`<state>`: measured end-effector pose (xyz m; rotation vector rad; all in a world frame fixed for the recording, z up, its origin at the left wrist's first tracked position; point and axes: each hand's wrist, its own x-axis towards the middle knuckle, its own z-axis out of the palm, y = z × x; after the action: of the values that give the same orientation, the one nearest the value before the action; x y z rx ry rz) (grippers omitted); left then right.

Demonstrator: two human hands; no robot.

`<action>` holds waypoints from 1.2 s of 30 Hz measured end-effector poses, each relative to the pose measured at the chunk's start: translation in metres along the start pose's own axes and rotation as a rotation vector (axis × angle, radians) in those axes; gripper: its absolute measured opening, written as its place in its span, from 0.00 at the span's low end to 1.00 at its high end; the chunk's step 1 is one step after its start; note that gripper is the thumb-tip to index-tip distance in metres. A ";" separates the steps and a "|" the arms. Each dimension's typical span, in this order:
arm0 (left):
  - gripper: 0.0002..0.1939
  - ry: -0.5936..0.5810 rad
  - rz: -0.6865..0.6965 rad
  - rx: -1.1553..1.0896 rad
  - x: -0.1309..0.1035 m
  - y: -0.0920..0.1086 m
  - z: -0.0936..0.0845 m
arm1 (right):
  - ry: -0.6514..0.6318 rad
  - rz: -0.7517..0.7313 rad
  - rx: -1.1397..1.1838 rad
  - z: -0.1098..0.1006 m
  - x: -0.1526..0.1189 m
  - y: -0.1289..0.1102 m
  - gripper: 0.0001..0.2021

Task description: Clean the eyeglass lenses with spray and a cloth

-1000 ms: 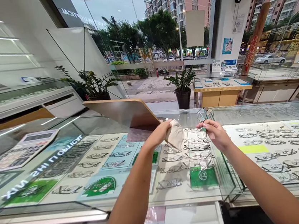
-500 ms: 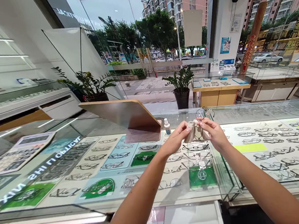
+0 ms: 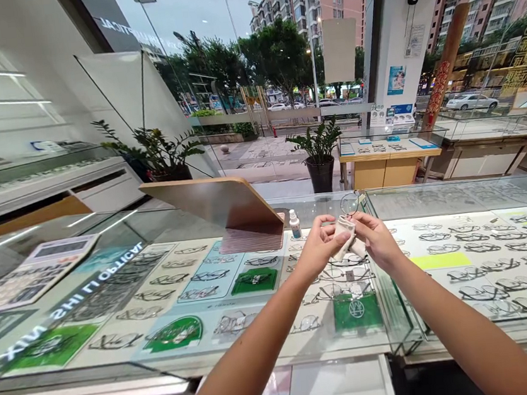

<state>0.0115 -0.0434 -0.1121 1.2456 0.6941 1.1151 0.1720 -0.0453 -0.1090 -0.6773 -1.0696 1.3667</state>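
My left hand [image 3: 317,247] is closed on a pale beige cleaning cloth [image 3: 346,228], which is bunched around part of a pair of eyeglasses [image 3: 350,204]. One round, thin-rimmed lens of the glasses sticks up above the cloth. My right hand [image 3: 379,241] pinches the glasses from the other side, its fingertips touching the cloth; the exact grip is partly hidden. Both hands hover over the glass display counter [image 3: 281,353]. A small white bottle [image 3: 294,225] stands upright on the counter just beyond my left hand.
Several rows of eyeglasses [image 3: 475,237] lie inside the glass case. A tilted mirror [image 3: 197,199] stands on the counter left of my hands, and a calculator-like panel [image 3: 34,271] lies farther left. Below is an open drawer [image 3: 337,389]. A potted plant [image 3: 320,169] stands beyond the counter.
The cloth was spread across a lower lens and is now folded up more tightly between my fingers. My left fingers have curled further around it, and the glasses have shifted slightly.
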 end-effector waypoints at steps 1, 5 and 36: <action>0.43 -0.024 -0.028 0.014 0.000 0.000 0.000 | -0.007 -0.014 -0.011 0.000 0.000 0.000 0.19; 0.38 -0.131 -0.055 0.116 -0.002 0.004 0.001 | -0.022 -0.040 -0.052 0.000 -0.001 0.001 0.19; 0.37 -0.114 0.042 0.129 -0.003 0.001 0.001 | 0.002 0.084 0.042 -0.001 0.001 -0.005 0.16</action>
<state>0.0112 -0.0461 -0.1117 1.4279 0.6649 1.0379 0.1751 -0.0451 -0.1049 -0.6990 -1.0175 1.4561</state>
